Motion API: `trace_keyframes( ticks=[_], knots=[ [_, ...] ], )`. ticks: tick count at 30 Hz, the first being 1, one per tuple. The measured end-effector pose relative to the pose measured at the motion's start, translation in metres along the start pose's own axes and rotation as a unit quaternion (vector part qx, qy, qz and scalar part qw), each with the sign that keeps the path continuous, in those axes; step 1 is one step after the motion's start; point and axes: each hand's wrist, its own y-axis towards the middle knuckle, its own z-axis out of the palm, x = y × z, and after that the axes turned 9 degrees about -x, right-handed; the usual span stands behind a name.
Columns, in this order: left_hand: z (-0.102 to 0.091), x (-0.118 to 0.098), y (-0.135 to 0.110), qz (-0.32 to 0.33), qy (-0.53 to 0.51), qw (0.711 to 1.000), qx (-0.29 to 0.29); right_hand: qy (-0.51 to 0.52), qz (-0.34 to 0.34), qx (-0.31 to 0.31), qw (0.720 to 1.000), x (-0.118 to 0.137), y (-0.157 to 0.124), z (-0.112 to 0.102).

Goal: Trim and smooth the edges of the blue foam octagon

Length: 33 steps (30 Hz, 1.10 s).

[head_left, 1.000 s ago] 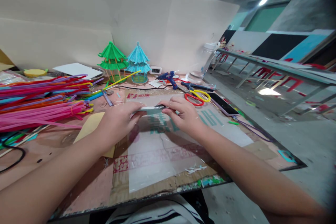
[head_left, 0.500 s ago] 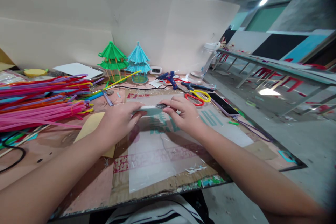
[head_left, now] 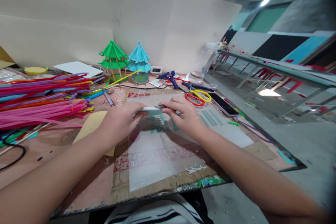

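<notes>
My left hand is closed on the left end of a pale flat strip held just above the cardboard sheet. My right hand pinches the strip's right end, where a small dark piece shows between the fingertips. Both hands meet over the middle of the table, forearms reaching in from the lower corners.
A big pile of coloured straws lies at left. Green and blue paper pagodas stand at the back. A blue glue gun, red-yellow scissors and a phone lie right of my hands. The table edge drops off at right.
Both hands stay on the strip in almost the same place; the fingers shifted slightly. The view tilted a little.
</notes>
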Motion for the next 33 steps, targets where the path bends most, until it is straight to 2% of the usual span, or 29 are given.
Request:
trace_keyframes(
  ticks=[6, 15, 22, 33],
  knots=[
    [-0.0004, 0.0021, 0.0033, -0.033, -0.044, 0.998, -0.015, -0.003, 0.010, -0.024, 1.000, -0.0037, -0.0003, 0.0008],
    [0.0003, 0.0012, -0.0003, -0.015, -0.009, 1.000, 0.002, -0.039, -0.027, -0.012, 0.999, -0.0039, -0.0002, -0.0003],
    [0.0001, -0.0013, -0.0008, -0.009, -0.005, 1.000, 0.018, -0.031, -0.053, -0.028, 0.998, -0.0080, -0.0007, 0.0017],
    [0.0002, 0.0014, 0.0005, -0.009, -0.005, 1.000, -0.006, -0.023, -0.019, -0.029, 0.999, -0.0052, -0.0003, 0.0013]
  ],
)
